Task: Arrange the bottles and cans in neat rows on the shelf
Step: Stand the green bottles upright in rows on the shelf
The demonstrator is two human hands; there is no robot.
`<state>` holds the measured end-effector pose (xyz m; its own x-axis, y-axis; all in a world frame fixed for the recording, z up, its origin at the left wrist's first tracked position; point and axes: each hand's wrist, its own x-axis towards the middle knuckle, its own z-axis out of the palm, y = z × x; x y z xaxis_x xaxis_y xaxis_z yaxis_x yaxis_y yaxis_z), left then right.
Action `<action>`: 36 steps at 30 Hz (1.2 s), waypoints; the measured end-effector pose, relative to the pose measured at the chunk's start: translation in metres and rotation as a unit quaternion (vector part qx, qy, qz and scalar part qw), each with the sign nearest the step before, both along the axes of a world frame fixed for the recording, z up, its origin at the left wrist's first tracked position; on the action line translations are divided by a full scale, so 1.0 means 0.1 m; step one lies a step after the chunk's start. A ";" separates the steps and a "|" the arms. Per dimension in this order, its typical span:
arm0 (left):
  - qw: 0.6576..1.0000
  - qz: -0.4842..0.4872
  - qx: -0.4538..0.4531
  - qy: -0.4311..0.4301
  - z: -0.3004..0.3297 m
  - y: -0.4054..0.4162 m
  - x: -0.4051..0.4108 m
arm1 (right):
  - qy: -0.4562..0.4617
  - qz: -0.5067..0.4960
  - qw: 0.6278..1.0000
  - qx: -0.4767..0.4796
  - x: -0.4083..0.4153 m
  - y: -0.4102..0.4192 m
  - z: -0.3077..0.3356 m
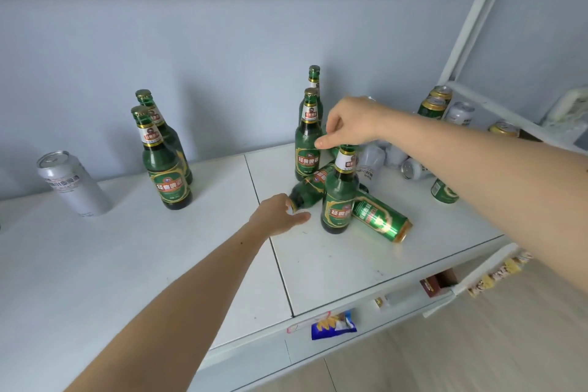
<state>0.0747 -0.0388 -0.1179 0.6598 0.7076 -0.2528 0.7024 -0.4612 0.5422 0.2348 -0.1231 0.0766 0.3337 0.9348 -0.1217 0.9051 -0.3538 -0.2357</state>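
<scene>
Nearest me, my left hand (280,215) reaches across the white shelf (318,264) toward the clutter right of the seam. Its fingers curl loosely around the neck end of a fallen bottle (310,189); I cannot tell whether they actually grip it or only touch it. That bottle lies on its side, long axis running from its neck at my left hand up and right, its base hidden behind the front bottle (339,197), which stands upright just beside my fingers. A green can (380,219) lies tipped against that bottle's right foot, pointing down and right.

Further in, my right hand (346,124) comes from the right, wrist high, fingertips pinching the cap of the front bottle. So the left hand is nearer the fallen one; I judge standing it up needs a swing about its base.

Beyond, two upright bottles (307,143) stand in file, and cans (410,165) lie jumbled by the wall.
</scene>
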 end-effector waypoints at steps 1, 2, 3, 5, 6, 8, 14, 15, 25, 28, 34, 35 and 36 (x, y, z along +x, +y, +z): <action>1.000 0.007 0.005 0.002 -0.02 -0.05 0.03 | -0.006 0.008 1.000 -0.019 0.03 -0.06 -0.04; 1.000 0.013 0.012 0.005 -0.05 -0.09 0.04 | -0.014 0.016 0.999 -0.034 0.05 -0.10 -0.07; 1.000 0.023 0.017 0.008 -0.08 -0.12 0.05 | -0.018 0.024 0.999 -0.042 0.07 -0.15 -0.11; 0.999 0.046 0.023 0.016 -0.16 -0.14 0.04 | -0.018 0.042 0.998 -0.032 0.12 -0.19 -0.17; 0.998 0.053 0.029 0.022 -0.20 -0.14 0.03 | -0.015 0.046 0.999 -0.022 0.14 -0.20 -0.20; 0.996 0.061 0.046 0.036 -0.26 -0.13 0.01 | -0.010 0.046 0.999 -0.001 0.19 -0.21 -0.24; 0.995 0.103 -0.002 0.019 -0.30 -0.07 0.00 | 0.059 0.030 0.998 0.011 0.22 -0.21 -0.28; 0.994 0.106 -0.008 0.017 -0.30 -0.06 0.00 | 0.064 0.028 0.997 0.018 0.22 -0.22 -0.28; 0.992 0.115 0.011 0.041 -0.38 0.06 0.03 | 0.056 0.030 0.998 0.028 0.18 -0.24 -0.27; 0.993 0.115 -0.006 0.015 -0.40 0.06 0.02 | 0.055 0.026 0.998 0.025 0.19 -0.25 -0.27; 0.985 0.154 -0.071 -0.021 -0.45 0.11 -0.12 | 0.048 0.032 0.998 0.028 0.15 -0.24 -0.28; 0.985 0.157 -0.073 -0.022 -0.45 0.12 -0.15 | 0.046 0.033 0.998 0.031 0.14 -0.24 -0.28; 0.985 0.159 -0.070 -0.020 -0.45 0.13 -0.19 | 0.047 0.034 0.998 0.033 0.13 -0.24 -0.28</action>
<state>0.0560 -0.0257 -0.1633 0.4219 0.8397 -0.3418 0.7762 -0.1398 0.6148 0.2478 -0.1472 0.0488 0.2601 0.9616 -0.0871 0.8991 -0.2741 -0.3413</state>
